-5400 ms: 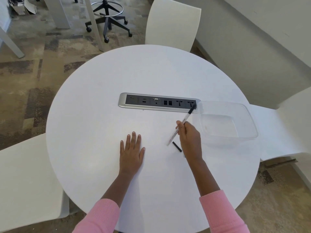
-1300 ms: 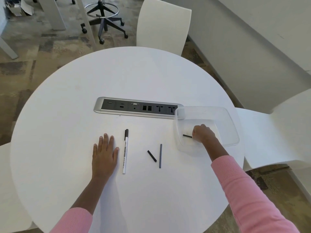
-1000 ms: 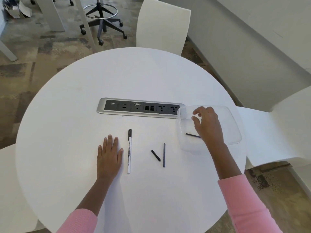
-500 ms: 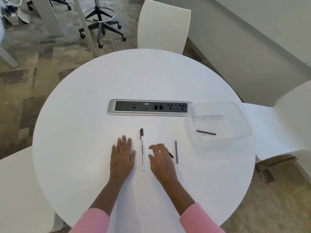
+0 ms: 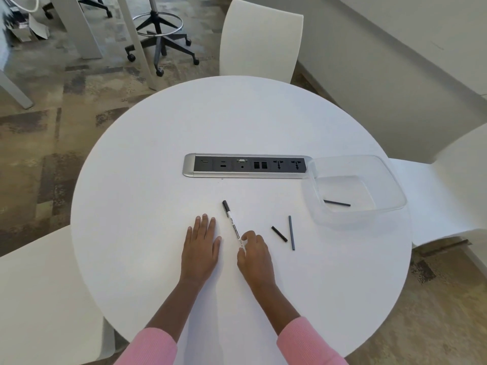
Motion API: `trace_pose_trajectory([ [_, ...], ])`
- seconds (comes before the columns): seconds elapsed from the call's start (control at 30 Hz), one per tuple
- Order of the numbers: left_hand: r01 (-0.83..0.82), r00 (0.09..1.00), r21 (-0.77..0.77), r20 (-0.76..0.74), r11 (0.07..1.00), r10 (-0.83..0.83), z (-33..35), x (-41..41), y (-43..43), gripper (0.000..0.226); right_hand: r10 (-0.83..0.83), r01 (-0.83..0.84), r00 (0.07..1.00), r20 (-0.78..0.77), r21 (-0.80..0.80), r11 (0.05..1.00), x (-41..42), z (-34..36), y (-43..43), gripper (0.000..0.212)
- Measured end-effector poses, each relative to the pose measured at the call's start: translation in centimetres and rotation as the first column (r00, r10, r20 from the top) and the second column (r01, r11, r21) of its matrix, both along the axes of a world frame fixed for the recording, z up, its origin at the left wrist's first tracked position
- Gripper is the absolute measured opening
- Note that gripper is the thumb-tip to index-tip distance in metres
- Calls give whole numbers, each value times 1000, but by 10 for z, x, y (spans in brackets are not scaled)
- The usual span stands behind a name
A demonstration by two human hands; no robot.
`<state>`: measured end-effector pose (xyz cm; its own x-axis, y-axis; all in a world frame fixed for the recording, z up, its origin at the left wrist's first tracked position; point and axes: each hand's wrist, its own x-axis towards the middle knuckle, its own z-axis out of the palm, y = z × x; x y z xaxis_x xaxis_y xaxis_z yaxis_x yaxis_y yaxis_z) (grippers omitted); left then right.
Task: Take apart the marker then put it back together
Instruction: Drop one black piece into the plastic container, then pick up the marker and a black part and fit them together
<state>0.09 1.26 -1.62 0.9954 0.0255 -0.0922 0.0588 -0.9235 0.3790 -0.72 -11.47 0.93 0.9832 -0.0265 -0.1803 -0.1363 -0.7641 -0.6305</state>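
Currently your left hand [image 5: 200, 246] lies flat and released on the tabletop [image 5: 158, 180], presumably for steadiness; your right hand [image 5: 254, 255] pinches the near end of the marker [image 5: 233, 225] lying between them, removed parts [image 5: 279, 233] kept nearby for reassembly.

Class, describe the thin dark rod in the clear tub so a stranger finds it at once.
On the round white table, follow the socket strip to its right end, where a clear tub sits. The thin dark rod lies on the tub's floor. Unlike the short dark piece and the long dark stick on the tabletop, it alone is inside.
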Motion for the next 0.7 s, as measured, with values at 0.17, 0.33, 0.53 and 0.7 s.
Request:
trace_pose_trajectory([
  [0.17, -56, 997, -144, 38, 988, 62, 7, 7, -5, 44, -144, 155, 988, -64, 222, 963, 7, 10, -9, 18],
  [0.33, -272, 954, -641, -81, 718, 288, 27, 17, -25, 30, -196, 182, 981, -5, 395, 900, 15, 21, -24, 14],
  [0.53, -406, 914, -895, -394, 187, 97, 43, 27, -43, 20, -93, 72, 995, 34, 402, 913, 14, 25, -43, 14],
  [0.7, -455, 888, -890, -450, 35, 95, 41, 29, -50, 16, -48, 27, 998, 49, 357, 934, 16, 25, -58, 12],
])
